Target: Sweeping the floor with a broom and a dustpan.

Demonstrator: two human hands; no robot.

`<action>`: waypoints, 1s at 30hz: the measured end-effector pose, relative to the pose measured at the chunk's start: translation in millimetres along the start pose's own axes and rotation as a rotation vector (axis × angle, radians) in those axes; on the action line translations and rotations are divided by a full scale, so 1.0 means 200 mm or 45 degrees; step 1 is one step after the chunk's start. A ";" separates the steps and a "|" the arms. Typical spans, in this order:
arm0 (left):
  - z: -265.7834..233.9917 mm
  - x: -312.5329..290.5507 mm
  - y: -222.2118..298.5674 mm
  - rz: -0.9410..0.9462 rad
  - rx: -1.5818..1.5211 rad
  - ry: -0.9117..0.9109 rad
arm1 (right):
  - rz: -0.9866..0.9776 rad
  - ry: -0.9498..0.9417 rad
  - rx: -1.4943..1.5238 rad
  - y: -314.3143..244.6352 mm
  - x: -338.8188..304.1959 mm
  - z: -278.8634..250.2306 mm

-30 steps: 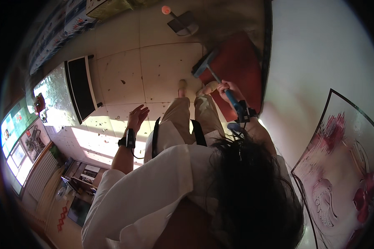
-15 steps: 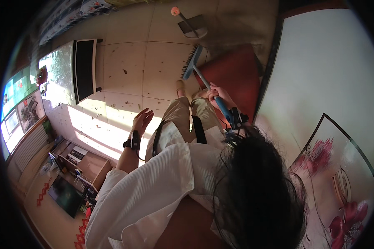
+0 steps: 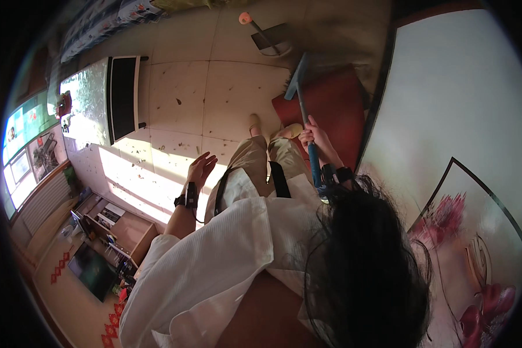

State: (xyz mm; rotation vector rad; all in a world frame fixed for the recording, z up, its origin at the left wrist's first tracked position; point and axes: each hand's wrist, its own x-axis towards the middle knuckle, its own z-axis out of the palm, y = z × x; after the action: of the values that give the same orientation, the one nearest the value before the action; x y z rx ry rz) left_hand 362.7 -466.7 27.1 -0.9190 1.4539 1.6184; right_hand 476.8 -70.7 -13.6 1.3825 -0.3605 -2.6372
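A blue broom point(image 3: 296, 80) is in my right hand point(image 3: 314, 141), whose fingers wrap round its handle. The broom head tilts over the far edge of a red mat point(image 3: 337, 110); whether it touches the mat or the floor I cannot tell. My left hand point(image 3: 201, 168) hangs at my left side with nothing in it, fingers loosely apart. Dark bits of debris point(image 3: 178, 101) lie scattered over the tiled floor point(image 3: 174, 78) ahead and to the left. Beyond the broom stands a dustpan point(image 3: 271, 40) with an upright handle tipped in orange.
A low glass-topped table point(image 3: 90, 104) stands to the left. Along the right runs a large white glossy panel point(image 3: 458, 93) with a pink flower pattern. A wooden desk point(image 3: 134, 232) and a dark screen point(image 3: 91, 271) are at lower left. Patterned cloth point(image 3: 110, 26) hangs at far left.
The broom head has swung right, from the bare tiles to the mat's far edge, and its bristles no longer show. My right hand has shifted slightly right; my left has hardly moved.
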 end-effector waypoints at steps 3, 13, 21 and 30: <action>0.00 0.00 0.01 -0.013 0.010 -0.008 | 0.135 -0.020 0.024 -0.02 0.02 -0.01; -0.07 0.09 0.04 0.004 0.010 -0.122 | -0.116 -0.147 0.403 -0.68 -0.08 -0.11; -0.04 0.26 0.23 -0.013 0.161 -0.148 | -0.247 0.177 -0.615 -0.07 -0.22 -0.67; 0.35 0.58 0.74 -0.037 0.441 -0.243 | -0.314 0.147 0.474 0.26 -0.22 -0.65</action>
State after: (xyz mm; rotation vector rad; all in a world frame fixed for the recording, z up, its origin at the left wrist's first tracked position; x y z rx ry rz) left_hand 175.5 -397.2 -3.3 -0.5700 1.5160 1.3363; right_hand 609.7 -130.2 -35.7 1.7849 -0.7414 -2.7660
